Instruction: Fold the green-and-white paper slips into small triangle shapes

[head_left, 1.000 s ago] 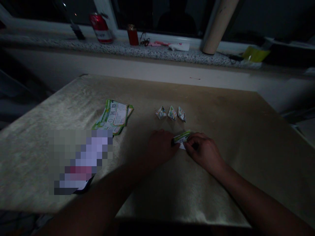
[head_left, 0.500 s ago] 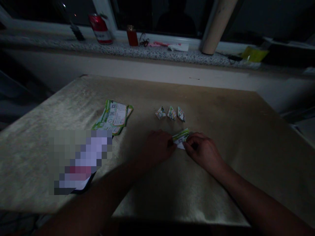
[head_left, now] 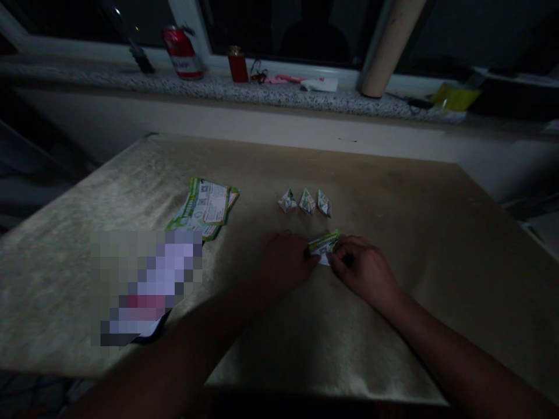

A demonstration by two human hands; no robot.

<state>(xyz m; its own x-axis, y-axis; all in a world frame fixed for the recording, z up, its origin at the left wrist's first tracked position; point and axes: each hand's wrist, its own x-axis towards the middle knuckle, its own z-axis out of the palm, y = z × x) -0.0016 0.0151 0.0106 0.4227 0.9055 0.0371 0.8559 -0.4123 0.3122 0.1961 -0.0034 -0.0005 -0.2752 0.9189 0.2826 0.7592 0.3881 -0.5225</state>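
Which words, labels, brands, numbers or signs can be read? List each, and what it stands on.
None reads for certain.
Green-edged sheets: lines of print and small code-like squares, too small to read.
Held paper: print on its green strip, too small.
Three folded pieces: printed patches, too small.
Red can: dark lettering on its pale band, too blurred.
Phone-like object: pixelated, nothing legible.

Left grip [head_left: 288,256] and right grip [head_left: 364,265] hold green-and-white paper [head_left: 324,242] near three folded papers [head_left: 307,202].
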